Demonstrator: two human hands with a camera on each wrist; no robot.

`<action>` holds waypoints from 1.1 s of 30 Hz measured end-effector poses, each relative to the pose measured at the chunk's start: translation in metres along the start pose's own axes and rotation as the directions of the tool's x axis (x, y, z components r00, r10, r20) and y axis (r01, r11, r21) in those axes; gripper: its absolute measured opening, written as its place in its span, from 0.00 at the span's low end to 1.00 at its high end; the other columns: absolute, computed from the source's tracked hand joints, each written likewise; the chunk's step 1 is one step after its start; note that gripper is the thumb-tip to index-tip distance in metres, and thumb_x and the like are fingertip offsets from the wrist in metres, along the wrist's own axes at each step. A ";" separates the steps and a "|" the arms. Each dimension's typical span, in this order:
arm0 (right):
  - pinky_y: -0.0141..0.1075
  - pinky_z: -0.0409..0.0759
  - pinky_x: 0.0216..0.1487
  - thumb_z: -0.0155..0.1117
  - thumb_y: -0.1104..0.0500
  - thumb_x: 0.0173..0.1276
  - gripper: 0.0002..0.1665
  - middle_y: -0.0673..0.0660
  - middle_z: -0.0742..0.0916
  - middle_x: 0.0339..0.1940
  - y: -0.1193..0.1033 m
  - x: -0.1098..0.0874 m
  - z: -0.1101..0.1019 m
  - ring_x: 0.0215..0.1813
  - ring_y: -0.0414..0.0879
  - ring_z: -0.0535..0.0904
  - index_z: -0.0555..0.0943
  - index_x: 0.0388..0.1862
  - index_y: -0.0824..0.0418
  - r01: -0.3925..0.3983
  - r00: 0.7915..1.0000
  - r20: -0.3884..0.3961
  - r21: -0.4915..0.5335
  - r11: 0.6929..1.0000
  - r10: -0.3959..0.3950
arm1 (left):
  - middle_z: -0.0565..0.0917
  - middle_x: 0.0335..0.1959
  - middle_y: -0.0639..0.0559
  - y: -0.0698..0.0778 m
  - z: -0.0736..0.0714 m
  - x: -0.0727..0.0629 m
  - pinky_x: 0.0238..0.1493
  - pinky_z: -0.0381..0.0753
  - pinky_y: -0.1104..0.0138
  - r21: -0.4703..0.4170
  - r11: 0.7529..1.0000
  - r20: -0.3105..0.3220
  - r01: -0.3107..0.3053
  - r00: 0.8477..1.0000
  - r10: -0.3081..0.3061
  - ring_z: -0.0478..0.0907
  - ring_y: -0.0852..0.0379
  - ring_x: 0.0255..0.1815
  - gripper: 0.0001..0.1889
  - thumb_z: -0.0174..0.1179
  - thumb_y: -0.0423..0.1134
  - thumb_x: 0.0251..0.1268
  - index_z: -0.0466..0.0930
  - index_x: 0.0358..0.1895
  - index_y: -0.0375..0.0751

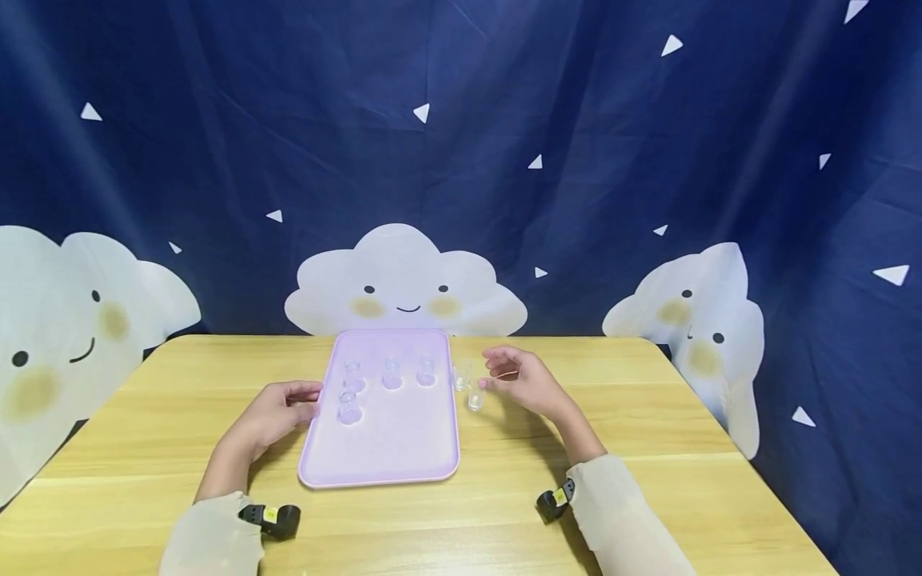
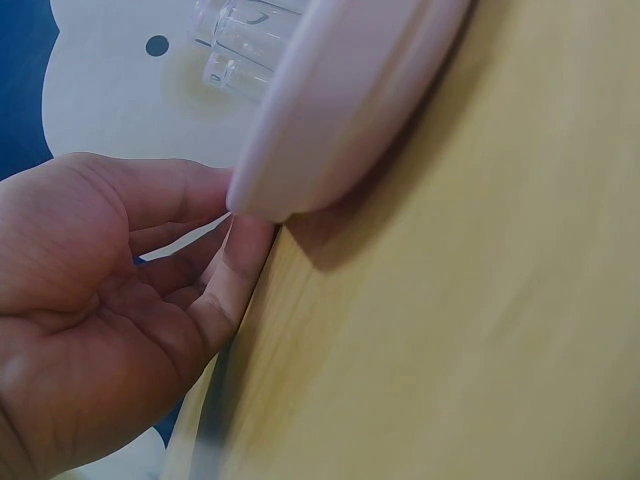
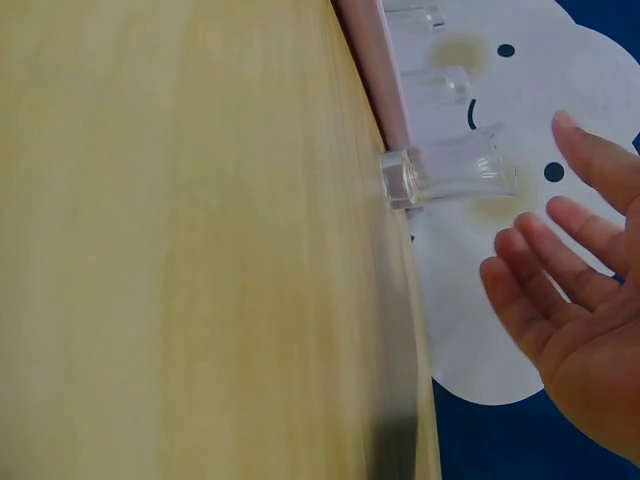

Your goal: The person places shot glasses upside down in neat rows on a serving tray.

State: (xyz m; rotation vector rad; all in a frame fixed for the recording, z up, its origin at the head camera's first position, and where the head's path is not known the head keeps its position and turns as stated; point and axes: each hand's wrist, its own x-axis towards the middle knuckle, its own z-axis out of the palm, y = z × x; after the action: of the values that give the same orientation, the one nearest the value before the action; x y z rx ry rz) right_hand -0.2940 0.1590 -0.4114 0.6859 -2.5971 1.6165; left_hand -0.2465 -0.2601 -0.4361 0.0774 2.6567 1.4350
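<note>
The left hand is touching the left rim of the tray, its fingers lying nearly straight. The right hand is hovering with fingers loosely spread, holding nothing, just beside two glasses. Those are standing on the worktop, by the tray's right rim, mouths pointing up. Four more glasses are standing upright on the tray (three in a loose row, one nearer the person). The tray is lying flat, its long axis running away from the person. The left wrist view is showing the thumb at the wall's lower edge, which the head view is hardly revealing; the right wrist view is showing a thick glass base, a flared mouth and a gap before the fingers. Beyond the worktop, a blue cloth is hanging.
</note>
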 end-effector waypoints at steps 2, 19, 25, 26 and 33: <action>0.54 0.79 0.61 0.76 0.63 0.63 0.30 0.72 0.84 0.53 0.001 -0.001 -0.001 0.54 0.60 0.82 0.78 0.62 0.72 -0.019 0.999 0.027 -0.010 1.000 0.020 | 0.78 0.63 0.32 0.000 0.000 0.001 0.56 0.77 0.57 -0.002 1.000 0.003 -0.002 1.000 0.002 0.75 0.43 0.59 0.25 0.60 0.32 0.71 0.71 0.68 0.25; 0.48 0.81 0.57 0.76 0.63 0.63 0.30 0.64 0.86 0.51 0.006 -0.004 0.004 0.52 0.57 0.84 0.78 0.62 0.70 -0.085 0.978 0.189 -0.042 0.996 0.091 | 0.79 0.62 0.32 0.000 0.001 0.000 0.54 0.76 0.60 0.003 1.000 0.001 -0.021 1.000 0.021 0.75 0.43 0.58 0.25 0.60 0.32 0.70 0.72 0.67 0.24; 0.46 0.81 0.56 0.78 0.61 0.62 0.29 0.57 0.86 0.50 0.016 -0.001 0.007 0.50 0.51 0.84 0.80 0.61 0.65 -0.104 0.977 0.179 -0.056 0.993 0.113 | 0.79 0.62 0.31 0.001 0.001 0.001 0.49 0.78 0.68 -0.001 0.999 0.001 -0.037 0.999 0.037 0.76 0.43 0.58 0.25 0.59 0.30 0.70 0.71 0.67 0.23; 0.45 0.81 0.56 0.77 0.61 0.62 0.28 0.57 0.87 0.50 0.017 -0.001 0.007 0.50 0.50 0.84 0.80 0.61 0.65 -0.101 0.978 0.179 -0.054 0.993 0.110 | 0.79 0.62 0.30 0.000 0.001 0.001 0.49 0.78 0.68 -0.001 0.999 0.001 -0.038 0.999 0.038 0.76 0.43 0.58 0.25 0.59 0.30 0.70 0.71 0.67 0.22; 0.40 0.81 0.52 0.76 0.64 0.64 0.24 0.56 0.87 0.47 0.020 -0.002 0.009 0.47 0.48 0.83 0.81 0.58 0.66 -0.111 0.976 0.184 -0.025 0.994 0.113 | 0.79 0.62 0.31 -0.001 0.000 0.001 0.49 0.78 0.67 0.010 0.999 0.003 -0.031 1.000 0.031 0.76 0.43 0.58 0.25 0.60 0.31 0.71 0.71 0.68 0.23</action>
State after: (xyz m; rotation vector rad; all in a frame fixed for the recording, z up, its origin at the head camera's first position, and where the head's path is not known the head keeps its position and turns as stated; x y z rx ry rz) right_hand -0.2971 0.1598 -0.4328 0.7348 -2.8234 1.6342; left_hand -0.2480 -0.2606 -0.4365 0.1221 2.6727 1.4291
